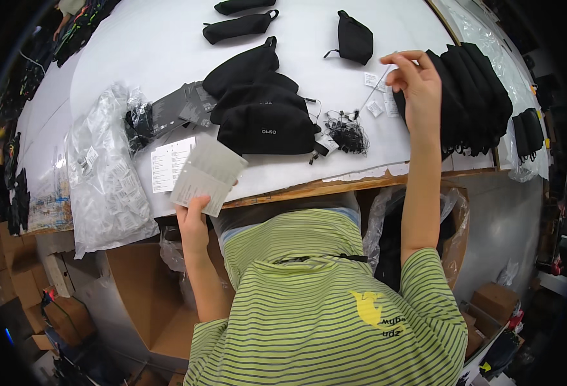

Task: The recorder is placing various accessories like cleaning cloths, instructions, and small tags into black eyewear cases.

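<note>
My left hand (196,222), at the table's front edge, grips a pale printed card (209,174) between thumb and fingers. Another white printed sheet (169,166) lies just beyond it on the table. My right hand (412,80) is raised on the right, thumb and fingers pinched on a thin pale strand (379,82) that slants down toward a tangle of black cords (348,133). Small white labels (375,108) lie below that hand. Between my hands sit several overlapping black zip pouches (264,128), the nearest with a small white print.
Folded black pouches (470,96) are stacked at right. More pouches (241,27) lie at the far side. Left of them are dark grey cards (175,108) and a clear plastic bag (106,186) of small packets. A cardboard box (142,296) stands under the table edge.
</note>
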The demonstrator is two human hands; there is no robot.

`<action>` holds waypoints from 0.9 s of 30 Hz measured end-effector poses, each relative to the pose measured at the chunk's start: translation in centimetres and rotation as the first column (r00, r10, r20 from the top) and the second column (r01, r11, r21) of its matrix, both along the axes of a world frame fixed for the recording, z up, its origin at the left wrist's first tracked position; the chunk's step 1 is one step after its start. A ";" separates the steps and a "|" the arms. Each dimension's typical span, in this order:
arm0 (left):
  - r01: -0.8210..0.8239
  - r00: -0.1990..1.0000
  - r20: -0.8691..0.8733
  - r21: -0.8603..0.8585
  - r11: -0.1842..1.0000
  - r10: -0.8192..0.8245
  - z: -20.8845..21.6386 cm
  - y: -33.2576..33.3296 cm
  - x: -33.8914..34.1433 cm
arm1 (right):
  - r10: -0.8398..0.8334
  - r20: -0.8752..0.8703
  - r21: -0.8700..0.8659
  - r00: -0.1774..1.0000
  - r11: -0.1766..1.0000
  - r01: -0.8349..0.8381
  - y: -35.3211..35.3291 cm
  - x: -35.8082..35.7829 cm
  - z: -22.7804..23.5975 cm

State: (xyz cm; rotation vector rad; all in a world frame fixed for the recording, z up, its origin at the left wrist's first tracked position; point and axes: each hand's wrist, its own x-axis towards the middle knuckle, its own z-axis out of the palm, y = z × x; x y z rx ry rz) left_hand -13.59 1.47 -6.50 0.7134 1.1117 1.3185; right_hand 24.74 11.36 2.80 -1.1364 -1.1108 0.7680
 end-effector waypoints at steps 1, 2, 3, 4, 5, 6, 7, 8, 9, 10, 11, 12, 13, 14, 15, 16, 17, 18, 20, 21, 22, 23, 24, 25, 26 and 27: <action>-0.015 0.999 -0.034 -0.032 0.999 0.013 1.0 -0.2 0.9 | 0.007 -0.071 0.078 0.997 0.997 -0.001 -0.1 0.0 0.4; -0.019 0.999 -0.039 -0.035 0.999 0.018 1.6 -0.5 1.6 | 0.018 -0.144 0.155 0.989 0.988 0.005 -0.3 -0.1 0.8; 0.004 0.999 -0.039 -0.003 1.000 -0.004 2.0 -0.7 2.2 | 0.007 -0.115 0.167 0.993 0.986 0.012 -0.3 -0.2 1.1; 0.032 0.999 -0.038 0.034 0.999 -0.031 2.2 -0.4 2.5 | 0.008 -0.118 0.168 0.993 0.986 0.012 -0.1 -0.2 1.0; 0.213 0.977 -0.042 0.099 0.972 -0.210 2.0 0.5 2.3 | 0.005 -0.035 0.105 0.999 0.994 -0.002 0.1 -0.1 0.8; 0.213 0.977 -0.045 0.099 0.972 -0.209 2.3 0.5 2.7 | 0.009 0.048 0.041 0.999 0.999 -0.011 0.3 0.0 0.6; 0.272 0.962 -0.062 0.088 0.958 -0.268 3.4 0.4 3.8 | -0.036 0.100 0.080 0.994 0.996 0.028 0.5 -0.1 0.4; 0.330 0.943 -0.078 0.077 0.941 -0.324 4.1 0.4 4.4 | -0.031 0.098 0.079 0.995 0.997 0.024 0.8 0.3 0.7; 0.406 0.914 -0.065 0.128 0.905 -0.401 2.8 0.6 3.7 | -0.094 0.138 0.185 0.986 0.980 0.067 1.3 1.0 1.4; 0.405 0.914 -0.066 0.122 0.906 -0.399 3.1 0.1 4.3 | -0.162 0.170 0.286 0.972 0.952 0.109 1.4 1.3 2.0; 0.303 0.951 -0.072 0.042 0.952 -0.300 3.6 -0.5 5.2 | -0.184 0.216 0.314 0.959 0.943 0.110 1.7 1.1 2.5; 0.193 0.977 -0.088 -0.037 0.981 -0.195 3.9 -0.8 5.7 | -0.175 0.212 0.311 0.961 0.945 0.104 1.9 1.1 2.4; 0.191 0.979 -0.085 0.042 0.981 -0.187 3.2 -0.8 5.7 | -0.114 0.270 0.221 0.956 0.974 0.054 2.1 1.4 2.5; 0.185 0.980 -0.086 0.041 0.982 -0.181 2.9 -0.6 5.7 | -0.047 0.321 0.126 0.946 0.992 0.006 2.1 1.7 2.6; 0.196 0.978 -0.077 0.040 0.980 -0.193 2.6 -0.5 5.9 | -0.094 0.349 0.172 0.932 0.984 0.035 1.9 2.2 2.3; 0.198 0.978 -0.071 0.036 0.980 -0.195 2.3 -0.3 6.0 | -0.215 0.391 0.239 0.895 0.963 0.126 1.2 1.6 2.5; 0.182 0.981 -0.074 0.032 0.983 -0.179 2.3 -0.2 6.2 | -0.252 0.339 0.315 0.906 0.938 0.143 0.9 1.5 2.5; 0.181 0.981 -0.069 0.032 0.983 -0.179 2.4 0.0 6.4 | -0.286 0.282 0.386 0.916 0.908 0.165 0.6 1.5 2.5; 0.173 0.983 -0.066 0.027 0.985 -0.171 2.1 0.5 6.2 | -0.308 0.343 0.363 0.887 0.915 0.178 0.2 1.1 2.8; 0.264 0.964 -0.029 0.063 0.962 -0.263 1.3 1.0 5.9 | -0.256 0.364 0.299 0.895 0.943 0.148 0.1 1.5 2.7; 0.359 0.932 0.006 0.105 0.927 -0.362 0.9 1.5 5.7 | -0.212 0.384 0.236 0.899 0.963 0.127 0.0 1.7 2.7; 0.339 0.940 0.000 0.104 0.935 -0.341 1.1 1.3 6.0 | -0.229 0.378 0.277 0.897 0.952 0.126 -0.4 0.4 2.4; 0.327 0.945 -0.035 0.091 0.941 -0.325 1.6 1.0 6.7 | -0.142 0.340 0.244 0.930 0.968 0.059 -1.0 -1.1 2.0; 0.331 0.943 -0.062 0.076 0.941 -0.327 2.5 0.7 7.4 | -0.070 0.305 0.207 0.950 0.978 0.005 -2.2 -2.3 1.9; 0.332 0.943 -0.057 0.075 0.940 -0.328 3.1 0.5 7.9 | -0.003 0.304 0.120 0.953 0.992 -0.035 -3.4 -3.7 1.4; 0.365 0.927 -0.128 0.088 0.927 -0.353 3.8 0.5 8.3 | 0.072 0.249 0.130 0.966 0.986 -0.107 -4.4 -5.2 0.3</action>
